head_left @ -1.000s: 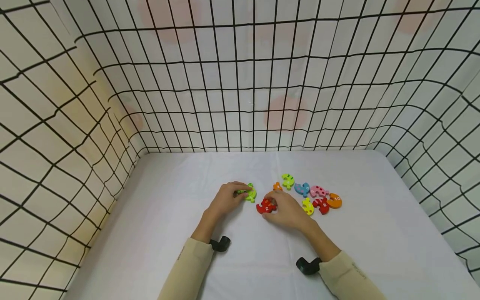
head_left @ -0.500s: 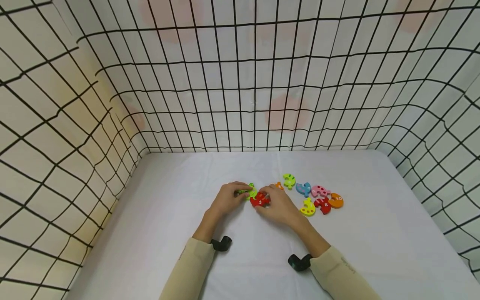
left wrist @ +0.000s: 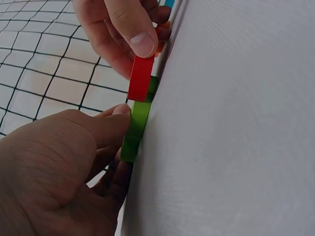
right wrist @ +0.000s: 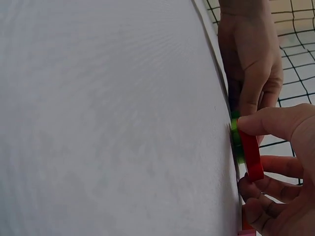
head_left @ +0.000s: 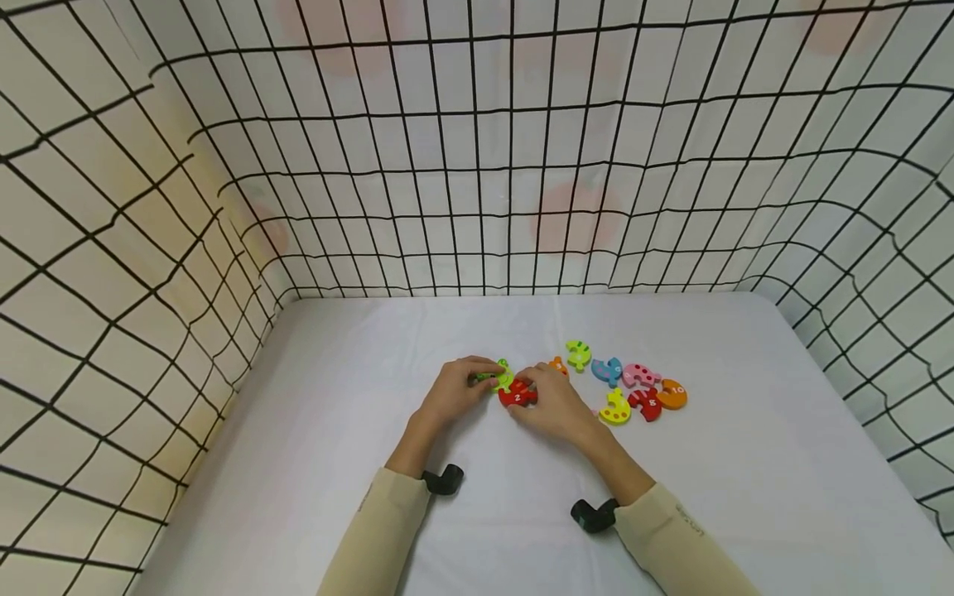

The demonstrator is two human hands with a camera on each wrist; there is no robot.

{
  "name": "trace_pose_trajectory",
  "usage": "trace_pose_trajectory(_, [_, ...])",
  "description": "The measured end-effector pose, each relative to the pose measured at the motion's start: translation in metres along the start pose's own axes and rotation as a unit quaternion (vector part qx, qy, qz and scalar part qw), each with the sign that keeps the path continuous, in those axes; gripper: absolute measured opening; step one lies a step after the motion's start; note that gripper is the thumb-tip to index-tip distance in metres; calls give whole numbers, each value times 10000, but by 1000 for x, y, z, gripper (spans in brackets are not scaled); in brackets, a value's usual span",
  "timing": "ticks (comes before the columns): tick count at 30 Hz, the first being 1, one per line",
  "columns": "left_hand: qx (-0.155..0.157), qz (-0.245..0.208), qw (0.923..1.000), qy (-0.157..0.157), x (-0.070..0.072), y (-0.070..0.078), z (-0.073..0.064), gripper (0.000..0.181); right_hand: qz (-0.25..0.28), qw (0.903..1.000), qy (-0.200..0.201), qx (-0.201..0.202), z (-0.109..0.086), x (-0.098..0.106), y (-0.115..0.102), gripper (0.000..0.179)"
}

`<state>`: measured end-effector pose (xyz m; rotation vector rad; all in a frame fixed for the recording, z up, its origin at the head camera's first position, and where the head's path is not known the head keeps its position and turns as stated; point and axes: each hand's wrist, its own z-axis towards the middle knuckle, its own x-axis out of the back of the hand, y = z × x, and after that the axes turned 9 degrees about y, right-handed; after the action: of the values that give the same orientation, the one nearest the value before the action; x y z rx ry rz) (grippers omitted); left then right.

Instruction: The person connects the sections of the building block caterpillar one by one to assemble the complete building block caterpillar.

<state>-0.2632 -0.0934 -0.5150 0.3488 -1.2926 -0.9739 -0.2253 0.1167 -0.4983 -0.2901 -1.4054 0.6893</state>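
Note:
My left hand (head_left: 456,389) holds a light green animal-shaped puzzle piece (head_left: 503,379) by its left side, low at the white cloth. Between the thumb and fingers of my right hand (head_left: 553,406) is a red puzzle piece (head_left: 516,395) with a white 2 on it. In the head view the red piece overlaps the green one's lower right edge. From the left wrist, the red piece (left wrist: 141,78) shows right at the end of the green piece (left wrist: 139,120). Seen from the right wrist, the red piece (right wrist: 251,155) stands slightly tilted in front of the green.
Several more puzzle pieces lie to the right: orange (head_left: 557,365), green (head_left: 578,356), blue (head_left: 607,371), pink (head_left: 638,375), yellow (head_left: 615,407), red with an 8 (head_left: 645,404), and orange with a 10 (head_left: 672,394). A black net (head_left: 510,171) encloses the table's back and sides.
My right hand has carried the red piece leftward, up against the green piece. The left hand has stayed in place with the green piece, and the head view has shifted slightly.

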Motion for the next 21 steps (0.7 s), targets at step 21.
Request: trace_pose_trajectory(21, [298,-56,9995,62,-4,4,0,28,302,9991,-211,-193,0,4,6,51])
